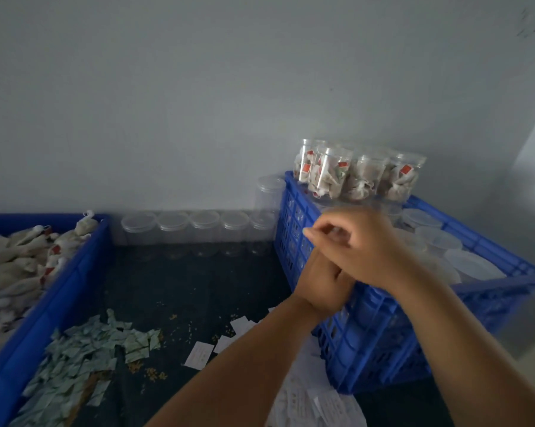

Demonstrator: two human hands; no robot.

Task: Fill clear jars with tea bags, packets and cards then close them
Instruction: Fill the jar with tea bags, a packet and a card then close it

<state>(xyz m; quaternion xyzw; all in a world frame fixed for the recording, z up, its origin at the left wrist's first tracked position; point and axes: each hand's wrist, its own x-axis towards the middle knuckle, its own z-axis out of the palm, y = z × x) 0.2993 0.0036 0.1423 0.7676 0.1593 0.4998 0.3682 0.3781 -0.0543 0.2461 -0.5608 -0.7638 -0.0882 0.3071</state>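
The right crate [368, 334] has filled jars [352, 174] at its far corner. The left bin [59, 288] holds tea bags [10, 260]. Packets [84, 349] and cards [200, 354] lie on the table [183, 282], and empty jars [170, 229] line the wall. The right hand [365, 251] crosses over the left hand [324, 285], fingers curled and blurred; I cannot tell what they hold.

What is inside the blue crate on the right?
The blue crate holds closed jars, pale lids showing, with filled jars of tea bags stacked on them at the far end. The right hand and left hand cover its near-left part; what lies there is hidden.
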